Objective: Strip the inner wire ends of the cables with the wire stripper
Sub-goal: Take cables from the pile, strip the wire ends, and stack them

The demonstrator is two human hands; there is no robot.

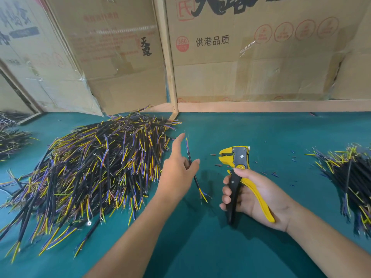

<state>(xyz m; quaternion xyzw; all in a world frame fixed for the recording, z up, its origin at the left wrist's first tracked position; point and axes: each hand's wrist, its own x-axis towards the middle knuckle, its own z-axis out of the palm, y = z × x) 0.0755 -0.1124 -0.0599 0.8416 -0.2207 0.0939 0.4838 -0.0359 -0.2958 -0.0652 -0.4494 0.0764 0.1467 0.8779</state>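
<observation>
The left hand point(176, 169) pinches 1 black cable point(192, 169) with its pointer finger sticking out, and the right hand point(253, 195) is wrapped around the handles of the yellow wire stripper point(236, 159), whose mouth is not yet on a wire. A big cable pile point(90, 171) lies left and a smaller pile point(349, 177) right, on the green table point(200, 247). The thin wire ends spread apart, so the mouth might grab 2 at once or miss.
</observation>
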